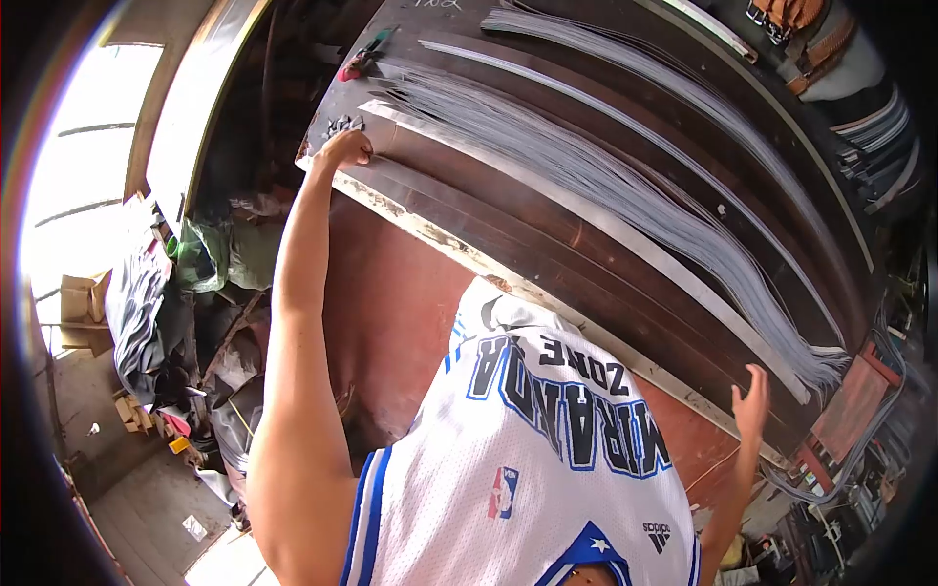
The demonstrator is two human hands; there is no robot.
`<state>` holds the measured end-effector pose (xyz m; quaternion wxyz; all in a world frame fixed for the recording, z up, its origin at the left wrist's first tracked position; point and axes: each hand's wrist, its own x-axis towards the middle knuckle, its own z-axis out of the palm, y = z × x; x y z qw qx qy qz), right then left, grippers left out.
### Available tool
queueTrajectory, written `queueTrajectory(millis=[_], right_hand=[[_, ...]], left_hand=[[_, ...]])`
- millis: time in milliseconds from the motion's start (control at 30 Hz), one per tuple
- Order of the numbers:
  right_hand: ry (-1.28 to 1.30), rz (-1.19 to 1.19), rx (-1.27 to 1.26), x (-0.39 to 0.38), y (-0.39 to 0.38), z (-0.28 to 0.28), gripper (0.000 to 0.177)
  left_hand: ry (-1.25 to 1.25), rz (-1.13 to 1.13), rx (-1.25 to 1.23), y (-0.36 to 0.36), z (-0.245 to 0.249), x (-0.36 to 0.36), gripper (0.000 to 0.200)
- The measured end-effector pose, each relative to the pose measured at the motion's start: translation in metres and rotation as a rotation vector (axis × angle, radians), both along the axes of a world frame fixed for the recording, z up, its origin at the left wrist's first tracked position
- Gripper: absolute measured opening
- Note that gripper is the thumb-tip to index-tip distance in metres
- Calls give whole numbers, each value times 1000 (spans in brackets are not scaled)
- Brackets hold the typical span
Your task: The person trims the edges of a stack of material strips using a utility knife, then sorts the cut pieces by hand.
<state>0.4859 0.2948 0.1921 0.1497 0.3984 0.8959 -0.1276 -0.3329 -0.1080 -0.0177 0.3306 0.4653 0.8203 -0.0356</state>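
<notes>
Hands stand well apart: the left hand [347,148] is curled shut at the bench corner, and the right hand [750,398] is open with fingers spread. The long bundle of thin grey wires [606,181] lies beyond both, its axis running from one hand to the other and its splayed end nearest the right. It rests on a dark brown steel bench [440,200], with workshop clutter [166,322] on the floor at left.

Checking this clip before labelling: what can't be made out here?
Head view only.
Left hand: fist closed at the corner of the table; its fingers hide anything gripped.
Right hand: open by the table edge; touching or not, unclear.
Red-handled tool: too small to identify.
</notes>
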Motion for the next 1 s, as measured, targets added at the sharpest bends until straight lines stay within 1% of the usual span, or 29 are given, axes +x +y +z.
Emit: queueTrajectory(millis=[67,100,167,233,367,433,467,533,567,600,667,733,800,867,933,1000], right_hand=[[74,63,-9,-22,-10,-18,49],[90,111,12,-33,-13,-23,43],[83,117,26,-33,-8,-34,40],[98,136,61,-29,2,-40,37],[85,83,45,-23,15,-39,42],[14,26,66,-31,16,-35,51],[12,32,71,-43,10,-28,51],[-73,-17,106,-79,-16,-13,59],[-72,18,127,-87,-21,-11,65],[-13,36,100,-112,-39,-11,63],[173,79,23,-168,-75,-26,58],[281,167,-42,-229,-104,-40,52],[291,245,-66,-272,-118,-44,51],[287,236,-95,-315,-141,-59,50],[255,234,-87,-348,-159,-65,49],[231,238,-63,-372,-166,-68,47]], left_hand=[[-1,40,23,9,5,4,19],[-42,82,34,12,10,3,19],[-98,178,29,18,17,4,23],[-74,174,46,23,22,9,24],[-70,168,86,35,25,20,26],[-102,178,125,36,27,21,27],[-104,183,130,35,29,21,27],[-160,189,149,29,31,15,27],[-178,168,178,35,33,20,27],[-212,153,187,29,32,13,27],[-282,160,219,19,24,3,28],[-314,145,253,16,20,-1,29],[-365,125,279,25,27,7,31],[-463,113,296,21,29,2,30],[-488,36,334,17,21,-6,31],[-482,30,360,16,15,-4,31]])
